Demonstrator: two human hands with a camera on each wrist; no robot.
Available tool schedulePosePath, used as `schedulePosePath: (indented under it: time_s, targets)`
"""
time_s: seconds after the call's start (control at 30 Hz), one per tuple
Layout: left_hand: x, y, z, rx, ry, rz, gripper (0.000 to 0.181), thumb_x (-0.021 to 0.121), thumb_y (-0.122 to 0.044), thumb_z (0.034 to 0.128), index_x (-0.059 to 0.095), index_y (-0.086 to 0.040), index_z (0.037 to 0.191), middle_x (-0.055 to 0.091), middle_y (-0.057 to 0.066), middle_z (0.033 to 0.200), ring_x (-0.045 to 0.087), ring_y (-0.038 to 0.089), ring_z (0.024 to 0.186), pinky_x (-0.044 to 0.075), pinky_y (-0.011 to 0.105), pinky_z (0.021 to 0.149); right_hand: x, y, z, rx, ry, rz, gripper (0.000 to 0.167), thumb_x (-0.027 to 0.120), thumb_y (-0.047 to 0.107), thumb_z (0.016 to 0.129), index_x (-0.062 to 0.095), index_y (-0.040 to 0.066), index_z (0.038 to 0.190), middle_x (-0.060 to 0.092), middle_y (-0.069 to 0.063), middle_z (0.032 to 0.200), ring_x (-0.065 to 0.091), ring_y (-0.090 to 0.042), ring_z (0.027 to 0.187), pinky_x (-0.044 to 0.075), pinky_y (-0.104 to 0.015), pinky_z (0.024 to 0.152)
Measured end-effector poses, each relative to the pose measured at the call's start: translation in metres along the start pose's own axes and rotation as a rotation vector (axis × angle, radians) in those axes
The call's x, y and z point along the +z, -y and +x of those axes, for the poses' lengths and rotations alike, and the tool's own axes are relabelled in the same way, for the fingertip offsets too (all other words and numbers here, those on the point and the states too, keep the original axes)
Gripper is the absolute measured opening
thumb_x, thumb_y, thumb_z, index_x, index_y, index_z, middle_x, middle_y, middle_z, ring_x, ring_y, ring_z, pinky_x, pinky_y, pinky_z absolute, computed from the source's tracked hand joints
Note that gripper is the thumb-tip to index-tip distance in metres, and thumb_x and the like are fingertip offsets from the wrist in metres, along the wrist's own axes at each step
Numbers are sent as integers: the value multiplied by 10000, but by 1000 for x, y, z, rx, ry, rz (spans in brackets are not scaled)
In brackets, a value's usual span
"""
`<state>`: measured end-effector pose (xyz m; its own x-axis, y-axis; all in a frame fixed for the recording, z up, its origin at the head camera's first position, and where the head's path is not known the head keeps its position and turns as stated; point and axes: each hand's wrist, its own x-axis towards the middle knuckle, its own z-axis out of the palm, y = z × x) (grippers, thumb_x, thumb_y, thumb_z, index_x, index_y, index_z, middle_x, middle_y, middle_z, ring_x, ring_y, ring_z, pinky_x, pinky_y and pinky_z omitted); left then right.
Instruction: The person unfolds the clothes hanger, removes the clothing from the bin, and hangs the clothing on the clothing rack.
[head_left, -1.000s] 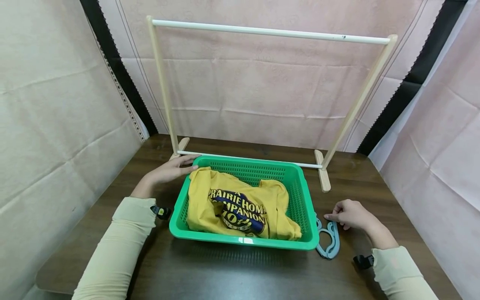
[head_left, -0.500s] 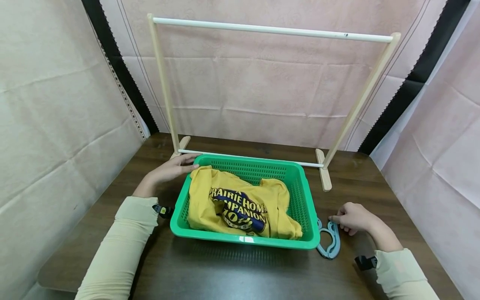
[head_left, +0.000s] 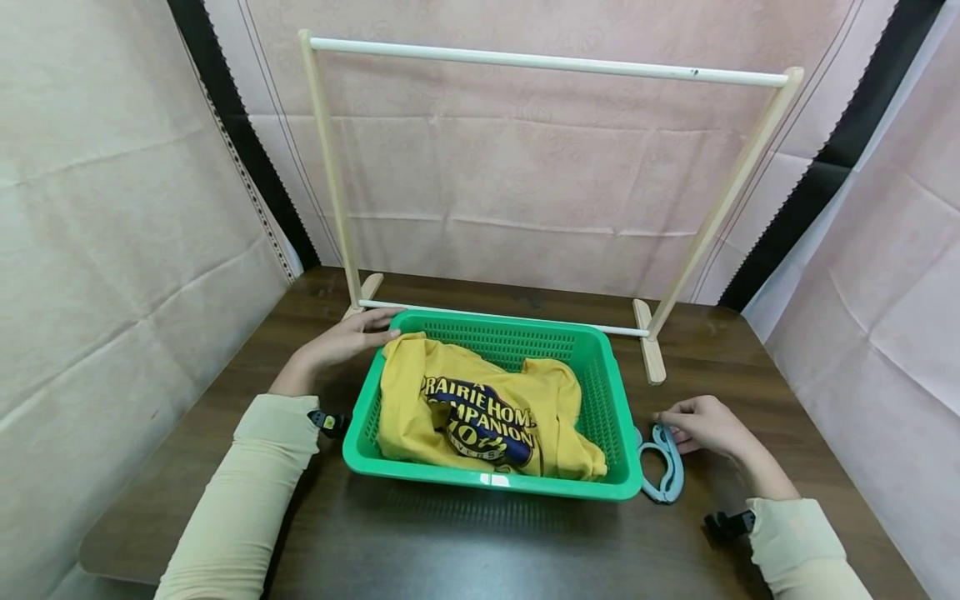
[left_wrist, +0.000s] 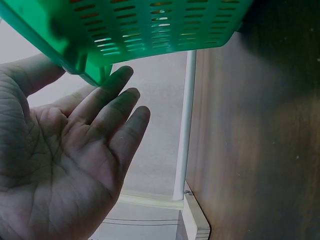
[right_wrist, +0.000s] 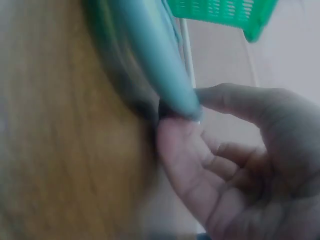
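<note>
Head view: left of centre, the left hand (head_left: 347,340) rests against the upper-left corner of the basket (head_left: 555,487), its fingers extended, gripping nothing. The yellow shirt (head_left: 480,417) lies inside, mid-frame. Just right of the basket sits the blue hanger (head_left: 677,477), its upper end pinched by the right hand (head_left: 701,423). I'd say a light pinch, kept clear of the basket, serves best. The brown table (head_left: 487,550) fills the bottom; pale cloth (head_left: 525,175) hangs behind the rack (head_left: 540,62) up top.
</note>
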<state>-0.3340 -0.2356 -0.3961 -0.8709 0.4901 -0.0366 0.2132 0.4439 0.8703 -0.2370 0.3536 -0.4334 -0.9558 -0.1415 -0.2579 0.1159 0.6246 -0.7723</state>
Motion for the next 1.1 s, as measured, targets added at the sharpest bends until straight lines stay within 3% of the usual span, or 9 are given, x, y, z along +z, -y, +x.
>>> schedulePosePath:
  time_s: [0.2,1.1]
  targets:
    - [-1,1,-1,10,8,2,693,575,-387,1032,259,-149,1601,268,192,1614,245,376,1486,261,602,1150,-5,-3,6,7,32,129,439,685,305,976,680,-109,1122,713,-65,893,699,-190,816,606,-369,733]
    - [-3,2,2,32,39,-40,689,563,-338,1045,240,-83,1597,305,234,1586,327,411,1441,300,593,1134,-23,26,3,-86,-85,250,476,690,306,977,642,-129,1163,713,-21,855,688,-151,747,602,-361,745]
